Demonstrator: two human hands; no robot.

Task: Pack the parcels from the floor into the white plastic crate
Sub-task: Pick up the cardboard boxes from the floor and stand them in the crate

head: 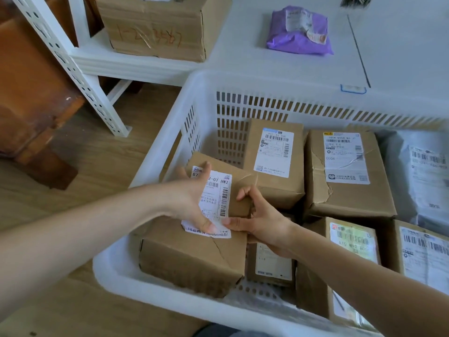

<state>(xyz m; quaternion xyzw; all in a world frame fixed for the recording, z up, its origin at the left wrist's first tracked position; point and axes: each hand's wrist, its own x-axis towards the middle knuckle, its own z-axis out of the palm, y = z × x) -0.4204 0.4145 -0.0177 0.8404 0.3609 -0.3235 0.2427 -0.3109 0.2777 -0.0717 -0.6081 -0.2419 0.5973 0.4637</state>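
Holding the cardboard parcel (pixel 194 251) at the left end of the white plastic crate (pixel 170 117), both hands grip it from above: the left hand (pixel 192 200) lies spread over its white shipping label (pixel 213 203), thumb and fingers pressed to the box, while the right hand (pixel 257 220) clasps its right edge with curled fingers. This parcel sits tilted, its far end raised against the crate's slotted wall. Just right of it, low in the crate, a small flat box (pixel 272 266) lies partly under the right wrist. Behind, a labelled carton (pixel 274 161) stands against the back wall, and beside that a dented, creased carton (pixel 345 171). Nearer the camera on the right are two more labelled boxes (pixel 349 242) and (pixel 425 251), and a grey plastic mailer (pixel 422 171) fills the far right corner.

The crate rests on pale wood-look flooring (pixel 92 154). To the left stand dark wooden furniture (pixel 31 93) and a white perforated metal rack (pixel 80 66) bearing a large brown carton (pixel 158 25). Beyond the crate, a purple mailer bag (pixel 298 32) lies on a pale surface.
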